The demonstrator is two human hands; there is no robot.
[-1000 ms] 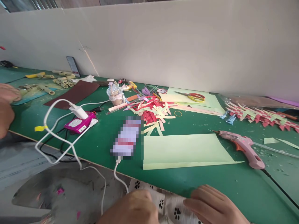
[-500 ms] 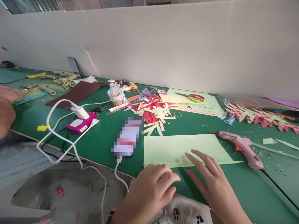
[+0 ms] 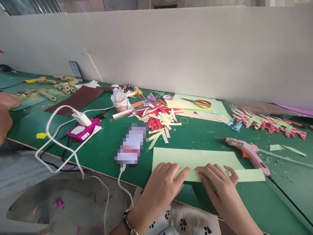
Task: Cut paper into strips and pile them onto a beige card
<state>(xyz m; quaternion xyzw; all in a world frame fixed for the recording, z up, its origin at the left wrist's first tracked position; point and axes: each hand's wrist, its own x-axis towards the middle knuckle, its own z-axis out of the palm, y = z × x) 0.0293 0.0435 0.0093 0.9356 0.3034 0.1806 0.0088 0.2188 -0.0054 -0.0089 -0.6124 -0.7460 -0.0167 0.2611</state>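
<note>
Head view. We work at a green tabletop [image 3: 114, 130], its near edge running aslant, a pale upright panel [image 3: 156, 49] standing along the far side. The light green paper [image 3: 195, 156] lies flat before us, just right of the blurred phone [image 3: 130, 143]. A narrow strip along its near side juts rightward to the grip of the pink glue gun [image 3: 251, 151].

Our left hand [image 3: 162, 184] has bent fingers at that near edge; our right hand [image 3: 221, 184] faces it, fingers curved, tips on the paper. Whether either pinches the edge, we cannot tell.

Beyond the sheet: a heap of red and green paper strips [image 3: 158, 117], scissors [image 3: 201, 103] on more green paper [image 3: 220, 111], and a red-and-white woven piece [image 3: 269, 124] at right. Leftward we note a magenta power block [image 3: 83, 130], white cable looping over the table edge, a brown sheet [image 3: 78, 99], cut tubes [image 3: 65, 88] and another person's hand [image 3: 9, 100]. Below, grey floor [image 3: 80, 202] with pink scraps.
</note>
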